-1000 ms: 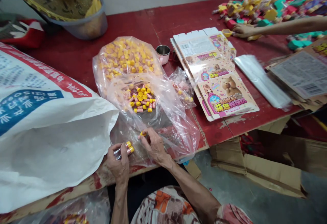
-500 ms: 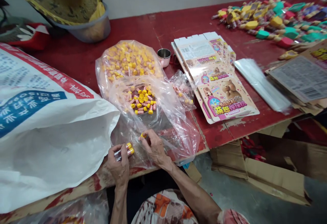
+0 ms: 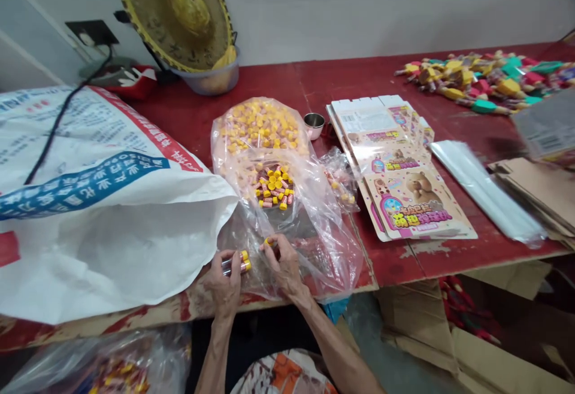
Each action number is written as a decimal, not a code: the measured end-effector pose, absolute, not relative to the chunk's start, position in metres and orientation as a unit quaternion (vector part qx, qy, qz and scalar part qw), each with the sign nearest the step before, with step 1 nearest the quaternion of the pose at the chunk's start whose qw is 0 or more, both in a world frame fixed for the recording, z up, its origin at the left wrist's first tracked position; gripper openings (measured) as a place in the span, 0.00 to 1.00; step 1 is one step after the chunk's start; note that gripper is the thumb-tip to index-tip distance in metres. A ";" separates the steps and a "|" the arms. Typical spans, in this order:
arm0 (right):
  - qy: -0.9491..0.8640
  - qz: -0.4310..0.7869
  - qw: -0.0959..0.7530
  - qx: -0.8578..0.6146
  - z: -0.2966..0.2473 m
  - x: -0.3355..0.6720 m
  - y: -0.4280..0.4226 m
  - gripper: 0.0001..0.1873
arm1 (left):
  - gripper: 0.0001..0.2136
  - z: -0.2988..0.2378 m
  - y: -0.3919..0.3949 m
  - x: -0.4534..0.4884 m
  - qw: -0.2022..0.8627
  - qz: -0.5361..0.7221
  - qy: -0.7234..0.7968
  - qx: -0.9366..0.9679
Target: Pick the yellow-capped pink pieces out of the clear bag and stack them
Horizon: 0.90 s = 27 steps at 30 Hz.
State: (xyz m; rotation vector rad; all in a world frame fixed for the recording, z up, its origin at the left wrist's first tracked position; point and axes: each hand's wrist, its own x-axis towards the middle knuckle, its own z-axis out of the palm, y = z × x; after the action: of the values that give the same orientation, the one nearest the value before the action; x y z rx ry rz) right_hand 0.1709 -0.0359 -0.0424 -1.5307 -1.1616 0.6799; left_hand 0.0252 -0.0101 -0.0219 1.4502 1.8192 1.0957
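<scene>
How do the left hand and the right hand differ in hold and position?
The left hand holds two yellow-capped tubes side by side; the right hand pinches something with just a yellow end showing. The left hand is beside the white sack; the right hand is over the clear bag, farther from the sack. Both are bare.

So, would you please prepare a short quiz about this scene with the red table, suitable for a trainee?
1. Count: how many slim cylindrical yellow-capped tubes can be seen in the left hand?
2. True or false: in the picture, the round pink metal cup stands left of the beige printed cardboard cartons.
3. Choose: what does the right hand pinch?
A) a straw hat
B) a small piece with a yellow end
C) a clear plastic sleeve

Key: 1. Two. 2. True. 3. B.
</scene>
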 end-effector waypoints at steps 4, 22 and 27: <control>-0.476 0.288 0.531 -0.639 -0.043 0.171 -0.036 0.09 | 0.16 -0.024 -0.010 0.022 0.340 0.429 0.681 0.486; -0.510 0.262 0.509 -0.642 -0.042 0.174 -0.041 0.12 | 0.18 0.000 -0.015 0.014 0.381 0.441 0.660 0.474; -0.492 0.287 0.505 -0.649 -0.041 0.174 -0.039 0.14 | 0.16 0.003 -0.017 0.009 0.302 0.403 0.645 0.575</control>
State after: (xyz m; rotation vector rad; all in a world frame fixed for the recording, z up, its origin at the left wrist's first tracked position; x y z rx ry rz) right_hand 0.1740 -0.0394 -0.0407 -1.5648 -1.1862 0.6936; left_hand 0.0093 -0.0172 0.0026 1.5243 1.7115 1.0692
